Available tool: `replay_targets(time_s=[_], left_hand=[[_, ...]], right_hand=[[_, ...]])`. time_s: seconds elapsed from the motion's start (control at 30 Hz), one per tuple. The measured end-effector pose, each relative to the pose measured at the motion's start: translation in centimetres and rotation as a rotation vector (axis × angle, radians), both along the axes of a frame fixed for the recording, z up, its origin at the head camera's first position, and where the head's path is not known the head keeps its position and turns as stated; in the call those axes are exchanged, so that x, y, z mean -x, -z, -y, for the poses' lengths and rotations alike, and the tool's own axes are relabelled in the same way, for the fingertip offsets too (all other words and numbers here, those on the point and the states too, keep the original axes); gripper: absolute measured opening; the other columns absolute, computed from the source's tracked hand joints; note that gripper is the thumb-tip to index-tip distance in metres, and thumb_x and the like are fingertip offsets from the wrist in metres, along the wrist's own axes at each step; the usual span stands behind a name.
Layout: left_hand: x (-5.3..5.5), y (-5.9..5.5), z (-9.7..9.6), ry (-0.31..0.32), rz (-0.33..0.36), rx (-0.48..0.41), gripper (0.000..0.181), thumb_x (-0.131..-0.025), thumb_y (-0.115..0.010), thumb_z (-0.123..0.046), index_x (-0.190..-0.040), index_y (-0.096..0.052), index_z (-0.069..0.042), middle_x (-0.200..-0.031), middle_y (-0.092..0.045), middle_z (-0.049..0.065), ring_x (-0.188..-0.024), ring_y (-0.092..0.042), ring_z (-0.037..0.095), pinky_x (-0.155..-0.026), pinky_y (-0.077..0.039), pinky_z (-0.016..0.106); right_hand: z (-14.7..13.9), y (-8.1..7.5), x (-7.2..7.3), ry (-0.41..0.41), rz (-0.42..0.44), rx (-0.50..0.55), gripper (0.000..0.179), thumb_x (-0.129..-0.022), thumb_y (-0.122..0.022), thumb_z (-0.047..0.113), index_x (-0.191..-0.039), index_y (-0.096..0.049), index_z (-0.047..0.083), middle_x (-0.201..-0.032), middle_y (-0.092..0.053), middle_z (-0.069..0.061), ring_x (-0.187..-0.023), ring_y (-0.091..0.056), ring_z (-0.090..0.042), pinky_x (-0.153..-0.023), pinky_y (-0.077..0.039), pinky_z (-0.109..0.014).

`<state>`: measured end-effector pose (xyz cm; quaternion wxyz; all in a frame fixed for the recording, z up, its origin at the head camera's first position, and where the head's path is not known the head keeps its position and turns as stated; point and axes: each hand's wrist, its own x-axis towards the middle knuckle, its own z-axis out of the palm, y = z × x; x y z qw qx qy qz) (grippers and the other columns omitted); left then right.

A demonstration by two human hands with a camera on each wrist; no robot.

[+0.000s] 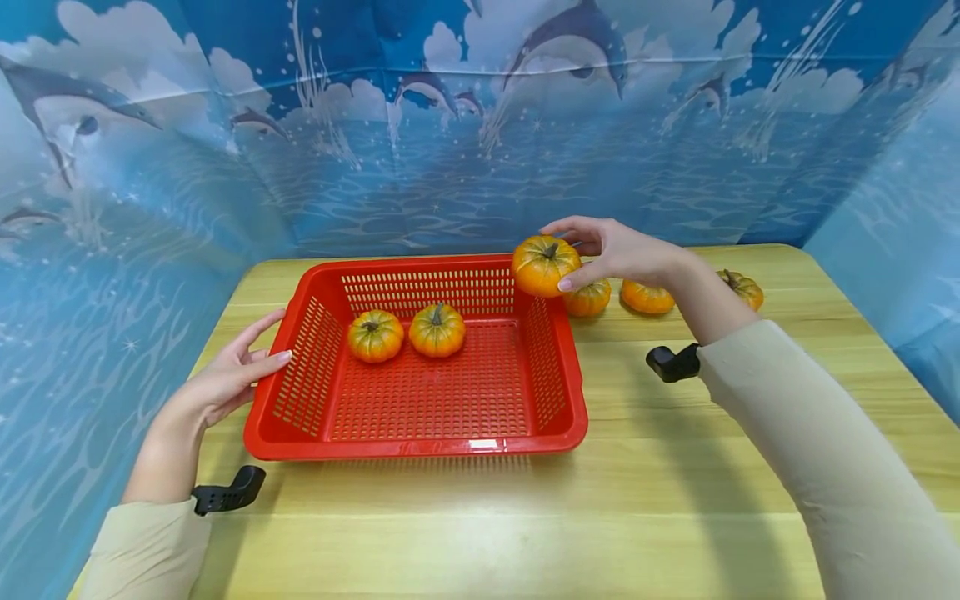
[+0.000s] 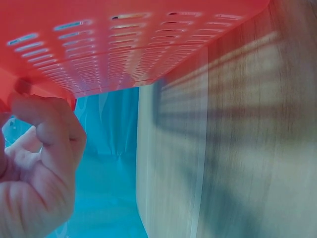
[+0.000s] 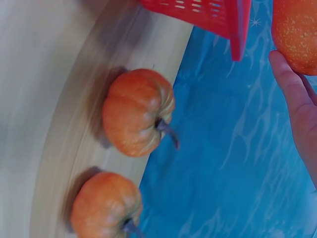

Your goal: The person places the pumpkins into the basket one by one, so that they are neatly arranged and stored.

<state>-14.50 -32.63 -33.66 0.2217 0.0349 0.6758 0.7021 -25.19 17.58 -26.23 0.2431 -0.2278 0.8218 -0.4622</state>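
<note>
My right hand (image 1: 611, 252) holds a small orange pumpkin (image 1: 542, 268) between thumb and fingers, over the right back corner of a red plastic basket (image 1: 431, 448). In the right wrist view, part of that pumpkin (image 3: 297, 37) shows at the upper right with the fingers against it. At the basket's left rim, my left hand (image 1: 225, 379) grips the edge, thumb on top; the left wrist view shows its curled fingers (image 2: 54, 129) by the basket's slotted wall (image 2: 114, 47). Inside the basket, two pumpkins, one left (image 1: 375, 337) and one right (image 1: 437, 330), sit side by side near the back.
Right of the basket, three more pumpkins stand on the wooden table (image 1: 637, 500): one beside the basket (image 1: 588, 298), a middle one (image 1: 647, 297) and one partly behind the right arm (image 1: 742, 288). A blue dolphin-print curtain (image 1: 450, 183) hangs behind the table.
</note>
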Motion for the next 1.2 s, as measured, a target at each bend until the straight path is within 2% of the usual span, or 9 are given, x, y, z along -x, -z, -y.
replay_targets(time_s=[0.13,0.47,0.7,1.03,1.2], left_hand=[[0.0,0.0,0.1,0.003,0.001,-0.005,0.072,-0.097,-0.047,-0.004,-0.151,-0.005,-0.025,-0.107,-0.062,0.004,-0.089,-0.066,0.020,-0.073,-0.055,0.039],[0.1,-0.1,0.1,0.004,-0.009,-0.022,0.073,-0.096,-0.047,-0.003,-0.151,-0.004,-0.023,-0.106,-0.062,0.006,-0.088,-0.066,0.021,-0.071,-0.056,0.038],[0.1,0.0,0.1,0.005,-0.009,-0.041,0.073,-0.096,-0.047,-0.002,-0.151,-0.003,-0.022,-0.106,-0.063,0.006,-0.088,-0.066,0.021,-0.071,-0.056,0.038],[0.1,0.1,0.0,0.008,-0.014,-0.045,0.073,-0.096,-0.047,-0.002,-0.151,-0.002,-0.022,-0.105,-0.063,0.006,-0.087,-0.066,0.021,-0.071,-0.056,0.037],[0.1,0.1,0.1,0.012,-0.012,-0.040,0.073,-0.096,-0.047,-0.002,-0.151,-0.002,-0.021,-0.105,-0.063,0.005,-0.087,-0.066,0.021,-0.071,-0.056,0.038]], right_hand=[[1.1,-0.3,0.5,-0.008,0.009,-0.003,0.071,-0.079,-0.075,0.017,-0.139,-0.038,0.019,-0.137,-0.039,-0.007,-0.122,-0.043,-0.025,-0.098,-0.040,-0.046],[4.4,-0.7,1.5,-0.065,-0.011,-0.035,0.070,-0.080,-0.075,0.020,-0.140,-0.039,0.018,-0.147,-0.026,-0.005,-0.131,-0.030,-0.028,-0.102,-0.036,-0.048],[6.7,0.0,1.8,-0.076,0.020,0.015,0.069,-0.080,-0.074,0.018,-0.139,-0.039,0.018,-0.142,-0.032,-0.006,-0.125,-0.034,-0.025,-0.099,-0.038,-0.046],[9.0,1.2,1.7,-0.071,0.050,0.031,0.066,-0.080,-0.074,0.018,-0.138,-0.041,0.019,-0.137,-0.036,-0.007,-0.121,-0.037,-0.027,-0.096,-0.041,-0.044],[10.1,2.0,1.5,-0.084,0.069,0.063,0.068,-0.079,-0.076,0.018,-0.137,-0.041,0.017,-0.129,-0.043,-0.011,-0.116,-0.043,-0.027,-0.093,-0.044,-0.041]])
